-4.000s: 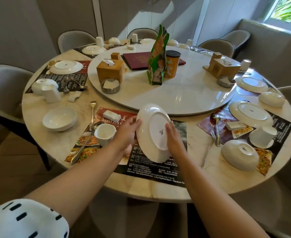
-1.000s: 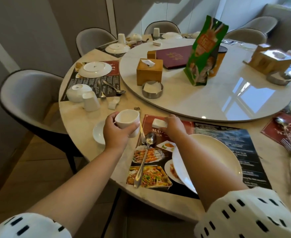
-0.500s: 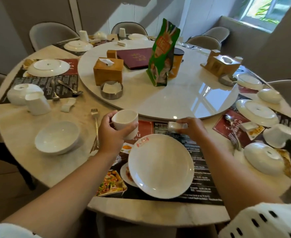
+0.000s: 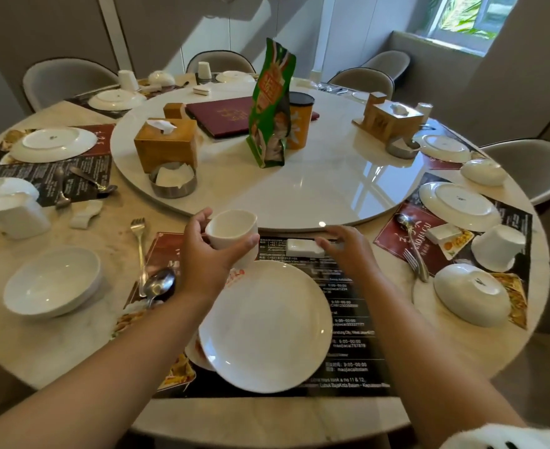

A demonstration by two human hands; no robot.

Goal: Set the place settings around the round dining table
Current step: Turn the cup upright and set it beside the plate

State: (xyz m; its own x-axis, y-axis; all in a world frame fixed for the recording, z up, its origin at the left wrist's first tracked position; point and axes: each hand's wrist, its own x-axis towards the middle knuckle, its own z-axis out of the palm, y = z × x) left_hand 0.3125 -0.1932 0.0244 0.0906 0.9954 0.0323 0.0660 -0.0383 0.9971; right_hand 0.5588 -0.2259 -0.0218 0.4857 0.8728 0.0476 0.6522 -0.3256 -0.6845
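**Head view: cup held above plate**

Head camera shows table [image 4: 72, 345] with turntable [image 4: 315, 183] at centre. Plate [image 4: 267, 325] lies right side up on placemat [image 4: 357, 319], nearest the viewer. Bowl [image 4: 51, 281] sits left of plate. Left hand [image 4: 208, 257] grips cup [image 4: 233, 231] above plate's far rim. Right hand [image 4: 348, 251], fingers loosely extended, touches rest [image 4: 304, 247] beyond plate.
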